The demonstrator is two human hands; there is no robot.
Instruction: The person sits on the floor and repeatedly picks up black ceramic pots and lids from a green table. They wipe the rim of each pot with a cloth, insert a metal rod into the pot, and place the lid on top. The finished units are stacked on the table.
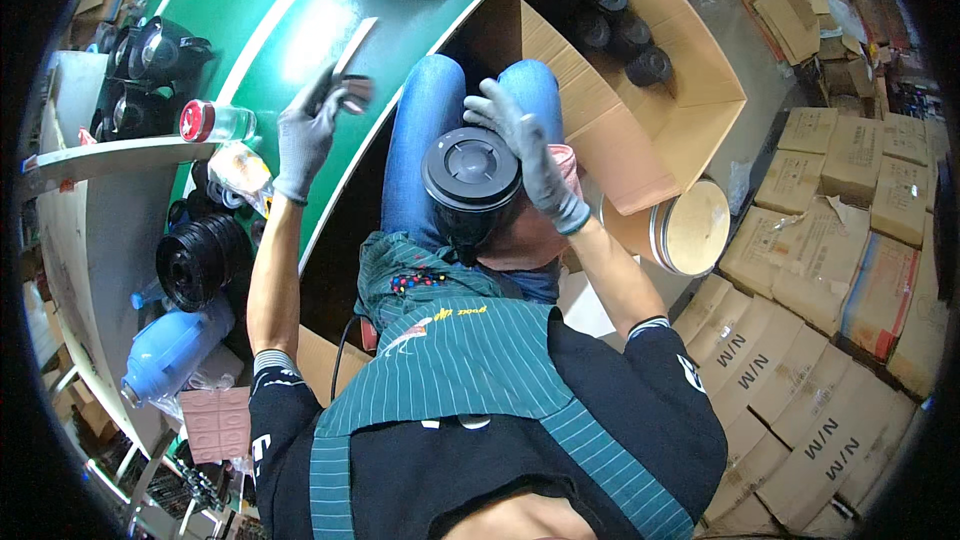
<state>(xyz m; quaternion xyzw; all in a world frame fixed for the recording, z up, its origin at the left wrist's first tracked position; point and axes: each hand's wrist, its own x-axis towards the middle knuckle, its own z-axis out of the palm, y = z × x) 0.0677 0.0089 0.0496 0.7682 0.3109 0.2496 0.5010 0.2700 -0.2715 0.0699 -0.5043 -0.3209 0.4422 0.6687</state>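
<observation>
Nearest: green pinstriped cloth apron (pixel 440 365), just body-side of the landmark, a round black plastic container (pixel 470 168), ring-lidded, lid up, on a lap in blue denim (pixel 412 145). Right hand (pixel 532 155), grey-gloved: fingers extended, seemingly holding nothing, at the container's right rim; contact unclear. Left hand (pixel 305 140), grey-gloved: raised left of the container, fingers closed on a thin pale strip (pixel 357 43), kind unclear. Beyond the container, leftward: green-topped table (pixel 270 50); ahead-right: open brown cardboard carton (pixel 700 110) holding black round pieces (pixel 650 66). Farthest right of it: stacked brown boxes (pixel 815 240). Judged risk: the container, apparently ungripped, could tip if the knees shift or the right hand knocks its rim.
</observation>
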